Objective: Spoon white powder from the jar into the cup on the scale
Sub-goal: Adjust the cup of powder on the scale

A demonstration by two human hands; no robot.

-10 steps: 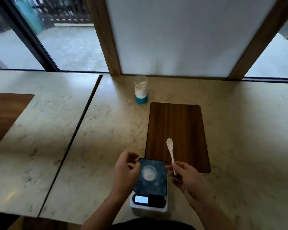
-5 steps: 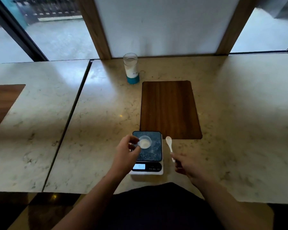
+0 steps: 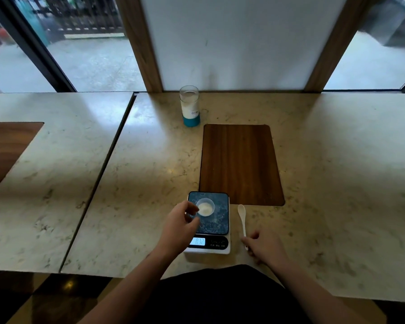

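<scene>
A small clear cup (image 3: 205,207) with white powder in it stands on the dark platform of a white digital scale (image 3: 216,222) near the table's front edge. My left hand (image 3: 178,226) pinches the cup's left rim with thumb and fingers. A white plastic spoon (image 3: 242,216) lies flat on the table just right of the scale, bowl pointing away from me. My right hand (image 3: 264,250) rests on the table with its fingertips closed around the end of the spoon's handle. The glass jar (image 3: 189,105) with white powder and a teal base stands open at the back by the wall.
A dark wooden inlay (image 3: 240,163) lies in the marble table (image 3: 337,183) behind the scale. A seam (image 3: 103,174) splits off a second tabletop on the left with its own wooden inlay (image 3: 7,150). Wall and windows close the far side.
My right hand has lowered the spoon from above the wooden inlay onto the table beside the scale. My left hand has closed on the cup's rim. The view has pulled back.
</scene>
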